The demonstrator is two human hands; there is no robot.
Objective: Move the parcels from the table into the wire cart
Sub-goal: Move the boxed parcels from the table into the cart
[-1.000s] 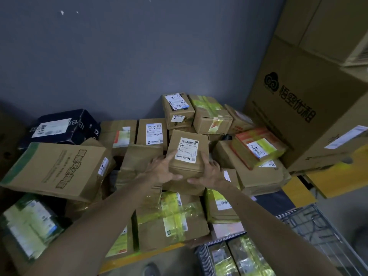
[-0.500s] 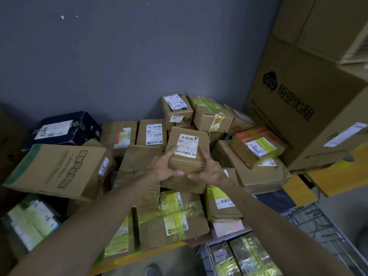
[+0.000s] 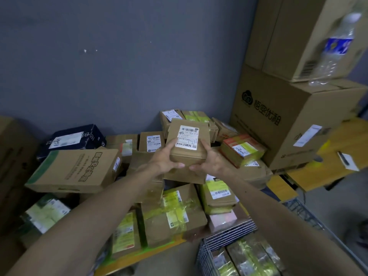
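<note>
- Where the grey wall [image 3: 119,66] ends on the right, big cardboard cartons [image 3: 278,124] stand stacked, with a clear water bottle [image 3: 336,48] against the upper one.
- Across the yellow worktop [image 3: 280,189] lies a heap of taped parcels [image 3: 175,212], most with white labels.
- On the far left of the heap, a flat green-banded carton [image 3: 73,170] lies tilted below a dark blue box [image 3: 75,138].
- At the near right stands the wire cart [image 3: 231,234], with yellow-taped parcels [image 3: 249,259] already inside.
- Above the middle of the heap is a small brown parcel [image 3: 187,144], its barcode label facing up.
- Clasping its left side is the left grip [image 3: 165,158], thumb on the top face and fingers curled underneath.
- Clasping its right side likewise is the right grip [image 3: 211,160].
</note>
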